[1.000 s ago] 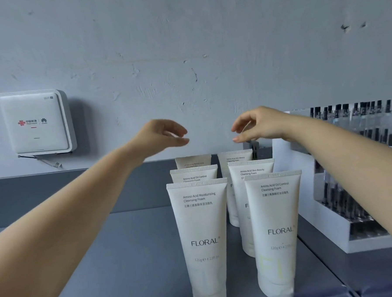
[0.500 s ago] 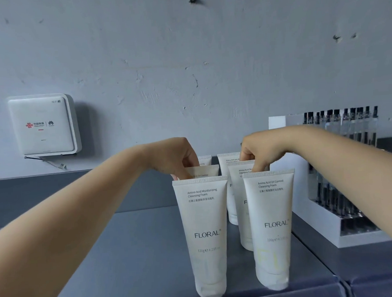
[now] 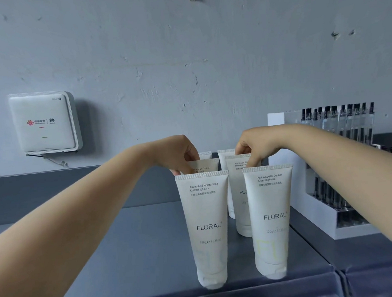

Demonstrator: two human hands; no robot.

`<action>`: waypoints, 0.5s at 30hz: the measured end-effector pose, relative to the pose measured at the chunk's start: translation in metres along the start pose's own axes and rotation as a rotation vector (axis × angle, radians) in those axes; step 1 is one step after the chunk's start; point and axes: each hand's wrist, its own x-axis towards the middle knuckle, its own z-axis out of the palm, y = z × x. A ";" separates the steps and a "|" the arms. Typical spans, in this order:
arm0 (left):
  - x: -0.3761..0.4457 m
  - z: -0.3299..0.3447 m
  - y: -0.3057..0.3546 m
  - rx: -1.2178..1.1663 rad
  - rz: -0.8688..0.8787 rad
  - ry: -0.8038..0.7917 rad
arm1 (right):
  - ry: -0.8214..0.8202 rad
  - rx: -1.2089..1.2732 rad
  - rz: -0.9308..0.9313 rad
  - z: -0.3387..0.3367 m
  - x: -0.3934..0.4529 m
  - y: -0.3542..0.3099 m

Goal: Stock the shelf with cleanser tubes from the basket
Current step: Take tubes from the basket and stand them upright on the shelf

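On the grey shelf, left hand and right hand each pinch a second-row cleanser tube's crimped top, apparently straightening the rows; next, release gently without tipping neighbours.

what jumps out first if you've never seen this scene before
Two rows of white cleanser tubes stand cap-down at the middle of the grey shelf. The left hand and right hand reach in from either side and pinch the tops of the second-row tubes. A white router box hangs on the wall at left, and a white rack of dark-capped vials stands at right.
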 end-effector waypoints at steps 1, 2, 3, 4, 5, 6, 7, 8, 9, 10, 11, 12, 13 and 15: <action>-0.001 -0.001 0.001 -0.019 0.005 0.016 | 0.041 -0.013 -0.006 -0.002 -0.002 -0.001; -0.002 -0.002 0.001 -0.045 0.009 0.048 | 0.092 -0.001 -0.008 -0.005 -0.004 -0.004; -0.004 -0.005 0.003 -0.066 0.015 0.096 | 0.153 0.026 -0.011 -0.009 -0.006 -0.006; -0.005 -0.008 0.004 -0.072 0.024 0.154 | 0.220 0.045 -0.012 -0.013 -0.010 -0.009; -0.007 -0.010 0.006 -0.065 0.035 0.218 | 0.289 0.051 -0.012 -0.016 -0.013 -0.013; -0.009 -0.013 0.009 -0.048 0.051 0.284 | 0.356 0.048 -0.010 -0.020 -0.017 -0.017; -0.011 -0.015 0.012 -0.021 0.069 0.345 | 0.419 0.040 -0.007 -0.022 -0.022 -0.021; -0.014 -0.016 0.015 0.013 0.085 0.394 | 0.475 0.026 -0.003 -0.024 -0.027 -0.026; -0.017 -0.016 0.018 0.059 0.098 0.432 | 0.523 0.004 0.004 -0.025 -0.031 -0.031; -0.020 -0.016 0.021 0.118 0.109 0.461 | 0.564 -0.024 0.013 -0.025 -0.037 -0.036; -0.023 -0.016 0.024 0.182 0.118 0.482 | 0.601 -0.058 0.029 -0.024 -0.042 -0.041; -0.026 -0.015 0.027 0.239 0.126 0.500 | 0.639 -0.098 0.046 -0.024 -0.048 -0.046; -0.029 -0.015 0.029 0.278 0.134 0.518 | 0.675 -0.138 0.064 -0.023 -0.054 -0.050; -0.036 -0.012 0.034 0.304 0.159 0.552 | 0.737 -0.201 0.095 -0.020 -0.067 -0.055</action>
